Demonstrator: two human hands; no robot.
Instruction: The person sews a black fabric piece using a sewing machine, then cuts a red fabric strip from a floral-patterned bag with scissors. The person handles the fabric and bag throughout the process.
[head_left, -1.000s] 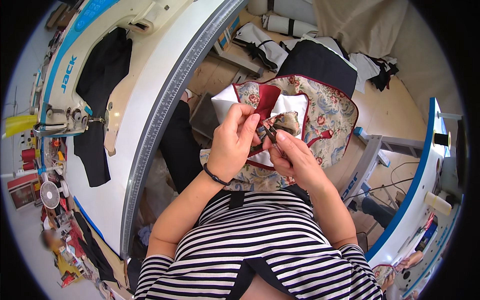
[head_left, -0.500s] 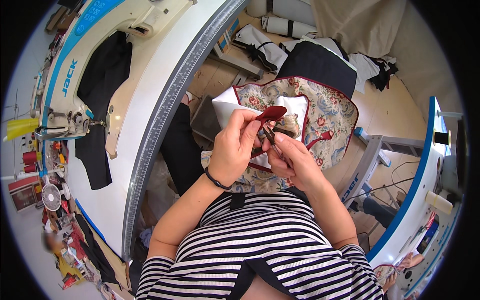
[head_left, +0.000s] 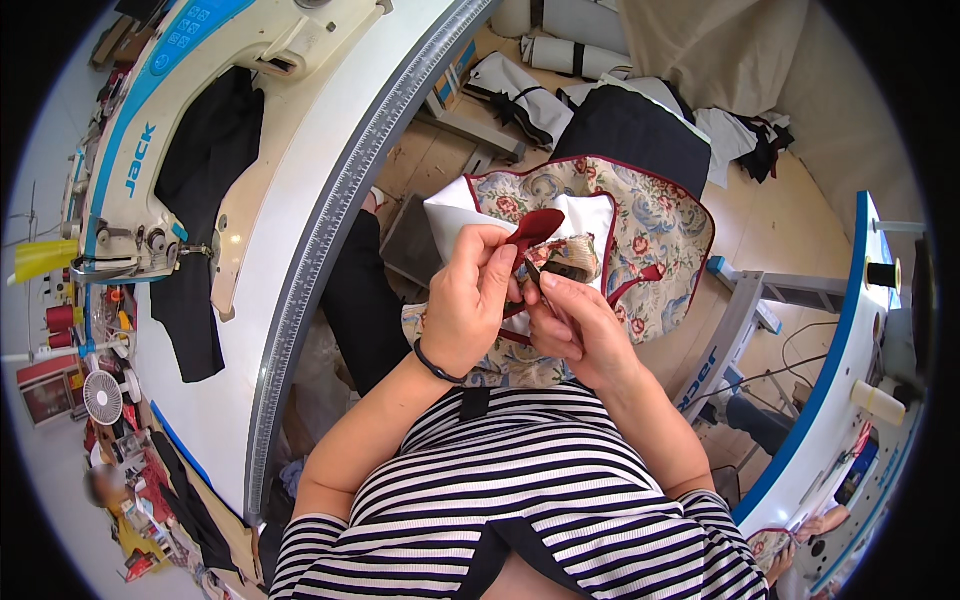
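Over my lap lies a floral tapestry fabric piece [head_left: 665, 225] edged with dark red binding and showing a white underside. My left hand [head_left: 468, 305] pinches a dark red fabric strip [head_left: 538, 226] of it between thumb and fingers. Closed around small dark thread snips [head_left: 535, 272], my right hand [head_left: 585, 330] holds their pointed tip against the work beside the left fingertips. A folded floral edge [head_left: 578, 258] stands just beyond the tip. The fingers hide most of the snips and the exact spot they touch.
To the left stands a sewing machine [head_left: 130, 215] with black cloth [head_left: 210, 140] on its white table, a ruler strip [head_left: 330, 190] along the edge. Cloth bundles [head_left: 520, 95] lie on the floor ahead. At right are a metal table leg [head_left: 735, 320] and another blue-edged table [head_left: 820, 400].
The snips have turned slightly and their blades look closer together. The red strip has shifted a little left, and both hands stay nearly in place.
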